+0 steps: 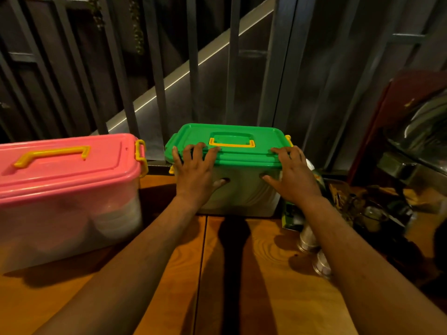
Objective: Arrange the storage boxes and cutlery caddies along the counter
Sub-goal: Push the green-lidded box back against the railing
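A clear storage box with a green lid (232, 134) and yellow handle stands at the back of the wooden counter (242, 274), against the dark railing. My left hand (196, 170) grips its near left edge, fingers over the lid rim and thumb on the front wall. My right hand (291, 174) holds the near right edge the same way. A bigger clear box with a pink lid (65, 163) and yellow handle stands to the left, with white dishes showing inside. A gap separates the two boxes.
Two small steel shakers (312, 240) stand on the counter under my right forearm. A dark caddy with cutlery and jars (358, 209) crowds the right side, with steel vessels (425, 131) behind it. A dark metal railing (157, 76) runs along the counter's back.
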`<state>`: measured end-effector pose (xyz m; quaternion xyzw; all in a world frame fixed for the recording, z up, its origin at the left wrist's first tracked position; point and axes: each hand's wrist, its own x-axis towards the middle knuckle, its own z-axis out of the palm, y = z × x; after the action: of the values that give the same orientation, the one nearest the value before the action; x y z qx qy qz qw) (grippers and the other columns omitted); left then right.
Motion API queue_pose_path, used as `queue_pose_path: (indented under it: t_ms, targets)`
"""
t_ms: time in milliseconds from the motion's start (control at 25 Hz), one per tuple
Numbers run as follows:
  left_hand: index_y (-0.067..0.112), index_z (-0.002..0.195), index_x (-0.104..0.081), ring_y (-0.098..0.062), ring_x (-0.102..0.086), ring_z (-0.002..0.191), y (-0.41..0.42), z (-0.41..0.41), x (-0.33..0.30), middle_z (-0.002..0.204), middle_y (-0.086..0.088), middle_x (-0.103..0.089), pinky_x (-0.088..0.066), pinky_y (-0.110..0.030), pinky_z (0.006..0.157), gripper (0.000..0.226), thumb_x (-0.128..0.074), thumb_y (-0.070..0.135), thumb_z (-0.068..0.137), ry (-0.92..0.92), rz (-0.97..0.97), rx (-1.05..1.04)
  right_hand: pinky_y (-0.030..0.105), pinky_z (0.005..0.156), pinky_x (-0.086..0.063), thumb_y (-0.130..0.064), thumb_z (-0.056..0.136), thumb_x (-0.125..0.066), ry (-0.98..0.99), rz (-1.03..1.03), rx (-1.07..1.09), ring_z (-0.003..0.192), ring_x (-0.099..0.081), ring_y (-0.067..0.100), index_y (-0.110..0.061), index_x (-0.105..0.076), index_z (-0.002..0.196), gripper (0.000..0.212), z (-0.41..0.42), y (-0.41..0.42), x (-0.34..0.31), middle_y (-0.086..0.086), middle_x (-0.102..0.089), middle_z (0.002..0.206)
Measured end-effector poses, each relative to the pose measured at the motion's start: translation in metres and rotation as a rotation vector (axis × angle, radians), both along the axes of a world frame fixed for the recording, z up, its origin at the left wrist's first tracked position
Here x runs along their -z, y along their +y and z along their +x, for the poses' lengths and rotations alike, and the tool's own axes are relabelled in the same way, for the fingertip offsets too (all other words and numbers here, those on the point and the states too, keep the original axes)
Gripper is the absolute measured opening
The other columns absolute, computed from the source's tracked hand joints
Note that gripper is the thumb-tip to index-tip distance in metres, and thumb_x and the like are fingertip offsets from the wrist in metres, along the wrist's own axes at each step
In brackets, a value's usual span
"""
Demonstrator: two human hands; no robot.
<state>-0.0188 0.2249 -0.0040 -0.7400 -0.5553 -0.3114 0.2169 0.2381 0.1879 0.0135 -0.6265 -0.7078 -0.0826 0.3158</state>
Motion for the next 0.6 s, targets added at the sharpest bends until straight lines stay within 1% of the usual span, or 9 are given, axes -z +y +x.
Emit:
queue_pose_path:
  t_ms: [160, 440, 600]
  targets:
    - [0.033, 0.14, -0.044, -0.033, -0.039, 0.131, 0.014, 0.004, -0.001, 0.138, -0.008, -0.046, -0.011, -0.064, 0.116, 0.086, -0.071, 0.072, 0.068, 0.005, -0.023, 0.002, 0.051, 0.107, -0.042, -0.047, 0.078, -0.075, 0.012, -0.018, 0.023, 0.139, -0.03, 0.031, -0.024, -0.039, 0.141, 0.076, 0.001, 0.012, -0.002, 0.011, -0.039, 0.141]
    - [0.033, 0.138, -0.044, -0.033, -0.039, 0.13, 0.032, 0.011, 0.0, 0.137, -0.008, -0.046, -0.013, -0.064, 0.116, 0.086, -0.071, 0.073, 0.067, 0.0, -0.017, 0.001, 0.053, 0.104, -0.044, -0.046, 0.08, -0.074, 0.005, -0.025, 0.033, 0.141, -0.027, 0.032, -0.023, -0.038, 0.142, 0.075, 0.006, 0.025, -0.002, 0.011, -0.037, 0.142]
    - [0.033, 0.138, -0.045, -0.033, -0.04, 0.13, 0.034, 0.01, 0.001, 0.137, -0.008, -0.047, -0.014, -0.064, 0.116, 0.087, -0.072, 0.072, 0.066, -0.009, -0.017, 0.005, 0.053, 0.109, -0.041, -0.049, 0.079, -0.073, -0.023, -0.016, 0.049, 0.139, -0.03, 0.032, -0.023, -0.039, 0.142, 0.076, 0.007, 0.028, 0.0, 0.011, -0.04, 0.14]
